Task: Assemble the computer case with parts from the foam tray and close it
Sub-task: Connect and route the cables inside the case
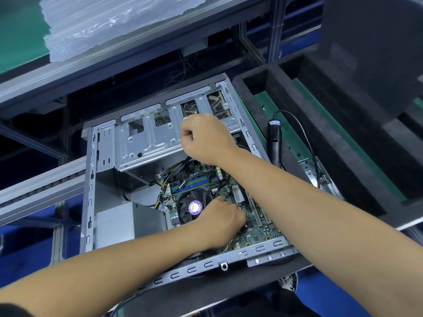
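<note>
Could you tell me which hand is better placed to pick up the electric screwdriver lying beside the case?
The right hand: its arm already crosses the case's right side, next to the screwdriver. The left hand is down on the motherboard, farther away.

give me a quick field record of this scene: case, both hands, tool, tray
case: computer case open, side panel off, motherboard exposed
left hand: left hand down on the motherboard beside the cpu fan
right hand: right hand fisted over the drive cage; contents not visible
tool: electric screwdriver lying right of the case
tray: black foam tray
</note>
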{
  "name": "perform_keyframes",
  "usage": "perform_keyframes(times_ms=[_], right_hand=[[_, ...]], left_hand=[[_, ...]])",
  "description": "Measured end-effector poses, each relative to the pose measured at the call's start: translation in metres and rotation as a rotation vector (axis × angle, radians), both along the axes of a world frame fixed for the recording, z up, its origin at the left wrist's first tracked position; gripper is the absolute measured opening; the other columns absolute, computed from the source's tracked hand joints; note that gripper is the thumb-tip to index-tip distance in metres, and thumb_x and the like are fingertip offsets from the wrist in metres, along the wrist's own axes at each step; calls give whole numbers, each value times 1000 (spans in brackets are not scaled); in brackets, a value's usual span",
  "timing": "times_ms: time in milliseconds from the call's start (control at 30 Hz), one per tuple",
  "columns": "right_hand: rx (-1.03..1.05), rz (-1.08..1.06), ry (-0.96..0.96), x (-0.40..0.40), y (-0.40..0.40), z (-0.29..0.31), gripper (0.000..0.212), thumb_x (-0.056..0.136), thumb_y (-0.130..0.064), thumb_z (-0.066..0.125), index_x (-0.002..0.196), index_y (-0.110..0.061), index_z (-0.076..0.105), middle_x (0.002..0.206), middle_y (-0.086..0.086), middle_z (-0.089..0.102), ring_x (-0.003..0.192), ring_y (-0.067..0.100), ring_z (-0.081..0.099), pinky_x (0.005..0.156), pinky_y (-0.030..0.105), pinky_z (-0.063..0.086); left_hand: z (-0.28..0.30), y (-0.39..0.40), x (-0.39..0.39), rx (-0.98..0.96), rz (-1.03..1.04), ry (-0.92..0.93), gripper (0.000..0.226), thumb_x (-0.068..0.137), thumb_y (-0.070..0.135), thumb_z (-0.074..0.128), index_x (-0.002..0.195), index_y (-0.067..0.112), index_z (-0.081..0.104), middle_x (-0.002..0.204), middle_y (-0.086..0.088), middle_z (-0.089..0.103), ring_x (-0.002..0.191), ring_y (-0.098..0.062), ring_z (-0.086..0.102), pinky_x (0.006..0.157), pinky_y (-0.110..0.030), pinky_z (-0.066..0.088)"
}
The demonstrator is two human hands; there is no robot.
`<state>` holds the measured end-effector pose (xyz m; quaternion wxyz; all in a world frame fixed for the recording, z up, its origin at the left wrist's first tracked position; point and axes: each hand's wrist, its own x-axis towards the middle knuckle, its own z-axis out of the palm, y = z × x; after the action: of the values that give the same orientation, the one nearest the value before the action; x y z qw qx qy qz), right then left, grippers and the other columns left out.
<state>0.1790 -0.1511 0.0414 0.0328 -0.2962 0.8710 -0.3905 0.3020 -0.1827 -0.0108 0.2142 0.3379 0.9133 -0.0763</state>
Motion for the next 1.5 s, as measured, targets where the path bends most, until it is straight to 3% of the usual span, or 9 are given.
perform_keyframes(times_ms=[133,300,467,633,900,1100,1233,1400,1500], right_hand=[[-1,-2,2,-1,0,0,22,79,-4,50,60,-14,44,73,6,60,67,24,53,53,26,38],[-5,-10,0,-1,1,1,25,80,-4,50,59,-15,42,74,7,59,69,25,54,57,29,42],[-15,-9,3,-1,1,1,21,80,-3,50,61,-11,44,74,10,61,66,24,51,55,29,41],[-12,-8,-3,-1,1,1,27,80,-3,50,58,-15,39,72,8,58,64,22,47,54,28,39],[-7,-2,-6,-1,1,1,31,80,-5,51,56,-19,37,72,6,58,64,21,48,52,25,34],[-5,2,3,-1,0,0,31,80,-4,50,56,-19,36,72,5,57,65,23,50,53,27,34],[-2,5,6,-1,0,1,34,80,-4,50,55,-21,33,67,1,50,65,22,48,54,27,35],[-4,3,22,-1,0,0,31,80,-5,50,56,-19,36,71,6,57,66,24,51,55,29,39],[-5,-2,23,-1,0,-1,26,80,-4,50,58,-15,41,71,7,57,67,26,53,56,30,41]], left_hand=[[0,0,0,-21,-36,14,31,74,0,55,60,18,33,71,-13,65,60,-26,53,73,-32,26],[3,-3,1,-39,-44,35,20,73,2,53,66,18,43,72,-14,65,61,-27,49,73,-31,26],[2,-3,0,-24,-27,20,18,73,6,53,64,18,43,71,-15,65,67,-29,60,74,-31,29],[-1,-5,1,-50,-61,43,25,73,1,54,62,18,41,69,-13,65,57,-25,51,74,-31,31],[-7,-3,0,-11,-76,30,43,72,-3,56,56,16,21,71,-15,66,68,-29,63,70,-33,25],[-7,-2,0,-30,-75,15,41,71,-5,56,57,16,25,75,-14,67,70,-28,64,72,-32,25],[-3,-3,1,-30,-78,18,30,73,-4,55,65,18,37,76,-13,67,71,-28,63,75,-32,30],[-4,-3,0,-28,-84,29,33,73,-4,55,62,19,33,73,-12,66,68,-28,62,76,-32,34],[-4,-4,0,-32,-96,33,33,74,-3,55,62,19,33,72,-12,66,67,-28,61,72,-32,27]])
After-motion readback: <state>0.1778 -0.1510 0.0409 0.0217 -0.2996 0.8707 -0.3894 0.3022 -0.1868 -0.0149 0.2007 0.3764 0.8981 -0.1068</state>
